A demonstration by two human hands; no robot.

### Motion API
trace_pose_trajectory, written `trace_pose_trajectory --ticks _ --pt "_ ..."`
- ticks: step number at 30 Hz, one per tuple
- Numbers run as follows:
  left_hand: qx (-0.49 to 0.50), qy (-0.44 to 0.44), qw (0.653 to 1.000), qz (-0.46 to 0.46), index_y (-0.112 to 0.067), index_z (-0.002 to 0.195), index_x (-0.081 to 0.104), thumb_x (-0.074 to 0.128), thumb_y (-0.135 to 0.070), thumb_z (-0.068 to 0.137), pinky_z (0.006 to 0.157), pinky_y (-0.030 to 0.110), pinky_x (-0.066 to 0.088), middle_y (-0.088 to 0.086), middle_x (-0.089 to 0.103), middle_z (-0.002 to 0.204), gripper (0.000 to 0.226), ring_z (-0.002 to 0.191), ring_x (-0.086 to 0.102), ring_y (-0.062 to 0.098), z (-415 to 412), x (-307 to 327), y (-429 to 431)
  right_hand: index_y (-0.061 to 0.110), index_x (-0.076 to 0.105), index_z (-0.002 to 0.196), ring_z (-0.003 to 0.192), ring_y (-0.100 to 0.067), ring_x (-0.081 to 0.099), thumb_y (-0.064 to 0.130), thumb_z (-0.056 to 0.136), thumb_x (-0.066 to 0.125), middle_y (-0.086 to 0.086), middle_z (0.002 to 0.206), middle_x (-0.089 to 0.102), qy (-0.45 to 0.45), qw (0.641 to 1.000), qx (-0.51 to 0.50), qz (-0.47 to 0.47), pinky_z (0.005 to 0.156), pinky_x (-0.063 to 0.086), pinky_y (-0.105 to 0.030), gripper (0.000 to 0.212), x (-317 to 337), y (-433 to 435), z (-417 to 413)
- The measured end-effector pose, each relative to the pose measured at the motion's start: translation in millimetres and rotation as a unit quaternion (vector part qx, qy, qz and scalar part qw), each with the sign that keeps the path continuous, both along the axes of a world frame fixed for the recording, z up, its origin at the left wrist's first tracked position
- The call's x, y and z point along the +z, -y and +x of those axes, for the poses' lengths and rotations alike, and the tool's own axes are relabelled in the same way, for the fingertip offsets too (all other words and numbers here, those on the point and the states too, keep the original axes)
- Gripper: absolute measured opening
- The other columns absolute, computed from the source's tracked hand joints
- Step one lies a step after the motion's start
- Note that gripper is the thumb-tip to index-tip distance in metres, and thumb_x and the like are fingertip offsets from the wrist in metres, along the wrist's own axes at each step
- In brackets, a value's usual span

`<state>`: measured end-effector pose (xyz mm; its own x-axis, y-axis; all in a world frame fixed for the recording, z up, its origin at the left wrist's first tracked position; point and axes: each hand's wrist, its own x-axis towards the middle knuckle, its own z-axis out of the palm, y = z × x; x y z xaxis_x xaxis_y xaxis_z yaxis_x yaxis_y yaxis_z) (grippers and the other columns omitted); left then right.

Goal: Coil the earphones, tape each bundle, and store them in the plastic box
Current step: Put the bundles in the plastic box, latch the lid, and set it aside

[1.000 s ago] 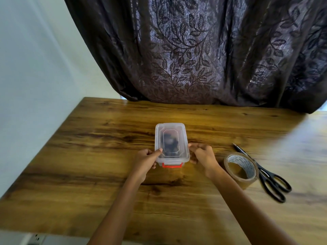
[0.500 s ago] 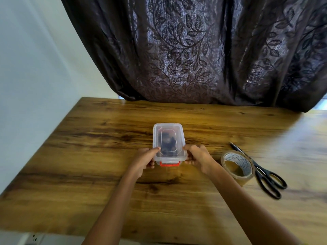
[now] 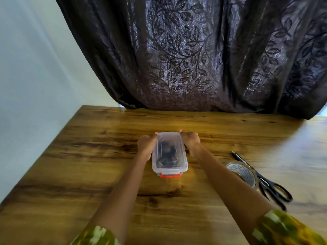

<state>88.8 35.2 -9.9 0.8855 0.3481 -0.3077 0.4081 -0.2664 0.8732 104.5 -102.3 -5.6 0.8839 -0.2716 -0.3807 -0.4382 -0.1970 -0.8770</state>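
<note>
Plastic box point(image 3: 169, 167) sits mid-table point(image 3: 99, 167), lid on, long axis toward the far edge, orange latch point(image 3: 170, 175) on the near end. Dark earphones point(image 3: 167, 152) visible through the lid. Left hand point(image 3: 146, 145) and right hand point(image 3: 192, 142) grip the box's far corners, fingers curled round them, thumb tips on the lid. Tape roll point(image 3: 242, 174) and scissors point(image 3: 265, 183) touching, toward the right edge.

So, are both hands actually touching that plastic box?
Touching. The head view shows the left hand and the right hand gripping the plastic box by its long sides, fingertips on the far corners of its lid.
</note>
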Motion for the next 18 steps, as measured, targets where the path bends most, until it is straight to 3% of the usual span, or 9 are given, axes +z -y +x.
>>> trace_pose_trajectory --ticks 3,7,9,14,18 --pt "0.028 -0.009 1.0 0.007 -0.011 0.068 0.046 0.05 -0.037 0.093 0.063 0.027 0.044 0.004 0.052 0.076 0.036 0.067 0.05 0.013 10.1 0.2 2.4 0.005 0.061 0.107 0.087 -0.023 0.06 0.041 0.088 0.056 -0.009 0.101 0.065 -0.042 0.999 -0.005 0.021 0.073 0.048 -0.033 0.041 -1.7 0.3 8.8" --pt "0.03 0.005 0.999 -0.031 -0.005 0.092 0.059 0.054 -0.032 0.091 0.074 0.031 0.042 0.004 0.055 0.085 0.027 0.085 0.053 0.019 14.6 -2.1 1.4 0.008 0.063 0.105 0.086 -0.022 0.062 0.038 0.086 0.062 -0.007 0.096 0.066 -0.05 0.998 -0.008 0.043 0.071 0.049 -0.031 0.036 -5.9 2.8 14.5" --pt "0.031 0.01 0.998 -0.049 -0.006 0.095 0.06 0.056 -0.031 0.09 0.075 0.031 0.041 0.007 0.057 0.092 0.025 0.087 0.052 0.019 15.7 -4.7 -0.4 0.008 0.063 0.098 0.087 -0.021 0.061 0.036 0.086 0.062 -0.006 0.095 0.065 -0.032 0.999 -0.009 0.033 0.075 0.049 -0.032 0.031 -7.4 2.4 14.6" --pt "0.038 0.04 0.998 -0.031 -0.003 0.095 0.064 0.054 -0.03 0.092 0.07 0.028 0.042 0.013 0.064 0.096 0.028 0.079 0.053 0.017 15.0 -9.9 4.0 0.016 0.054 0.075 0.088 -0.018 0.057 0.03 0.09 0.057 -0.004 0.092 0.06 0.016 0.999 -0.021 0.025 0.079 0.048 -0.03 0.021 -9.3 -1.6 10.3" --pt "0.056 0.045 0.996 -0.047 -0.004 0.093 0.063 0.053 -0.03 0.092 0.071 0.028 0.042 0.007 0.058 0.089 0.028 0.079 0.051 0.015 13.0 -9.8 6.6 0.011 0.057 0.083 0.086 -0.019 0.06 0.032 0.088 0.059 -0.007 0.094 0.063 0.029 0.999 -0.033 0.012 0.076 0.051 -0.031 0.021 -7.3 -4.0 7.0"
